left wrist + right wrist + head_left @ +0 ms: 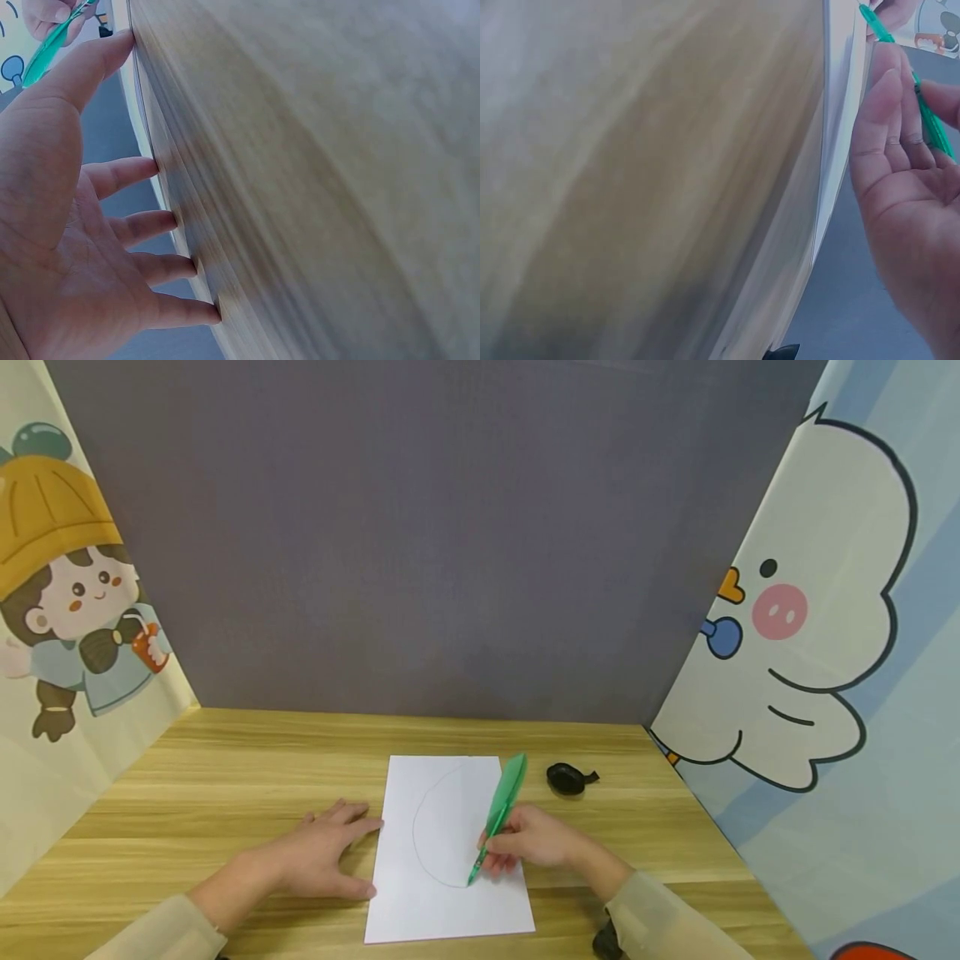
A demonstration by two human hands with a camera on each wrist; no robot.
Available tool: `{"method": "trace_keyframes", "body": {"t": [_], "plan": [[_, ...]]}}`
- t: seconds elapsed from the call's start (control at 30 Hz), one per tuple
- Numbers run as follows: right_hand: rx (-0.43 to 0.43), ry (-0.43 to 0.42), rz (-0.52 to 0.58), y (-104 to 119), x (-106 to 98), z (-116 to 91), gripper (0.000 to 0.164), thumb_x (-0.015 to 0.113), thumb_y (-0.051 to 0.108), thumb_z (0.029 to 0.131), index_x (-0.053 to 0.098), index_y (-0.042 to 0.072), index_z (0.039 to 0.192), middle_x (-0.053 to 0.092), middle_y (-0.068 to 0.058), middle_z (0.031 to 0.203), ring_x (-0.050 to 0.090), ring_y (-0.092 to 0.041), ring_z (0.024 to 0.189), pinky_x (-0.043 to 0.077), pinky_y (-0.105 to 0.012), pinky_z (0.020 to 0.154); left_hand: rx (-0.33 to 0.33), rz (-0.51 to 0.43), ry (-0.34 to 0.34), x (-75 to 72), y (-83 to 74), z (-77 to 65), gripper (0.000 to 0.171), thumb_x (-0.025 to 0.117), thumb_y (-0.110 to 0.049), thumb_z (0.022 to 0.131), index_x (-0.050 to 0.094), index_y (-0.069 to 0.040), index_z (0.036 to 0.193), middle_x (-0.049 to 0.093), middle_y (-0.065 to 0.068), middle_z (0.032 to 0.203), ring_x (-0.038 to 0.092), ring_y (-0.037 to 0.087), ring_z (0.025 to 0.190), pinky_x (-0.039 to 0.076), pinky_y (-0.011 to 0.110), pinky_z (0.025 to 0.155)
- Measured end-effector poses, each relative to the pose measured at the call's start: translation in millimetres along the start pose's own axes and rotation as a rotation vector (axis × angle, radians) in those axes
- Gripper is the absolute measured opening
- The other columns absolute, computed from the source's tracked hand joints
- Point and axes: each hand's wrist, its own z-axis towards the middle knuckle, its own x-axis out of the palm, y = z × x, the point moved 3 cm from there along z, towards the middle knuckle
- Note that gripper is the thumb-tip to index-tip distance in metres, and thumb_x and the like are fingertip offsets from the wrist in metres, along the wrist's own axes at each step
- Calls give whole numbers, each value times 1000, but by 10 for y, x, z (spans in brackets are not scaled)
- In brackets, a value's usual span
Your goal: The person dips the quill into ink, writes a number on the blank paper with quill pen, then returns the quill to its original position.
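A white sheet of paper (405, 910) lies on the wooden table, with a thin curved line like a partial oval drawn on it. My right hand (536, 839) pinches a green feather-shaped pen (504, 797) between thumb and fingers. The pen tip touches the paper at the lower end of the curve, while its feather end slants up. In the right wrist view the green pen (930, 124) passes between the thumb and fingers. My left hand (318, 852) rests with spread fingers at the paper's left edge; in the left wrist view its fingertips (154, 166) touch the tabletop.
A small black object (566, 779) with a short tab lies right of the paper. Another dark object (606, 941) shows beside the right sleeve. A grey panel (420, 543) stands behind the table (225, 760), with cartoon-printed sheets on both sides.
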Motion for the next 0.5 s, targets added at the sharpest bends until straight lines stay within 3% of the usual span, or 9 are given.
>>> {"method": "trace_keyframes", "body": {"t": [0.5], "plan": [[30,-23,44,-57,-75,-30,21,66,15,108,78,-2,110,83,-15,97,77,-17,83,65,-27,73,-1,-7,3,9,17,10,98,88,-59,84,53,-12,162,36,28,173,24,64,160,17,95,115]]}}
